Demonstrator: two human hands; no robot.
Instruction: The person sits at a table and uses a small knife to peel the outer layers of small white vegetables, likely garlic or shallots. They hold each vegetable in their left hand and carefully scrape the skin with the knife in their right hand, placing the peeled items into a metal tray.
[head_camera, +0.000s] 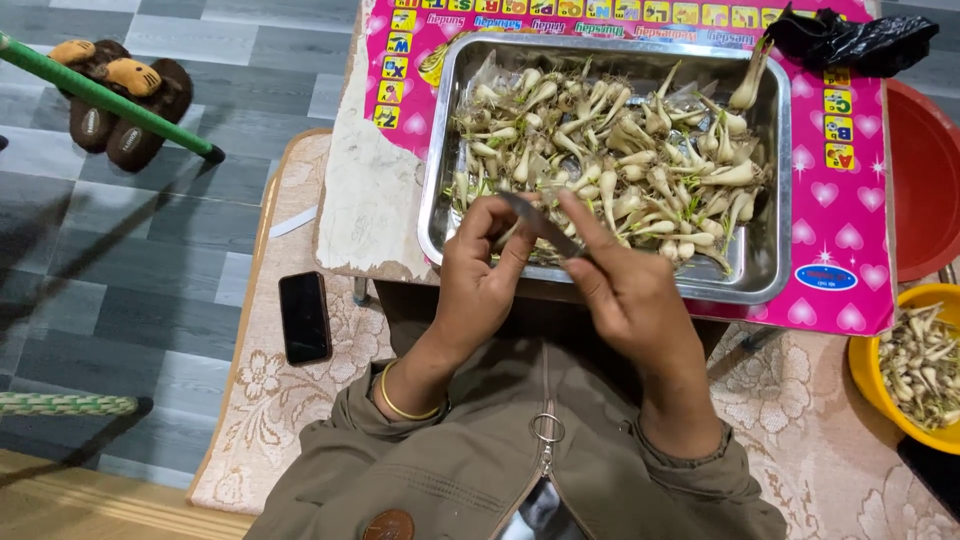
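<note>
The person is wearing an olive-brown zipped jacket (470, 470) with a round metal zipper ring (546, 428) dangling at the chest, its 2 sleeves reaching the wrists. A thin gold bangle (400, 398) is circling the left wrist.

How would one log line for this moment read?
left hand: pinching bulb | right hand: holding knife | steel tray: full of bulbs

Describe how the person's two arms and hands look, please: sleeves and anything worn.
Both arms wear loose olive-brown jacket sleeves, bunched at the wrists. The left hand is bare, with a thin gold bangle on its wrist. The right hand is bare, without jewellery.
</note>
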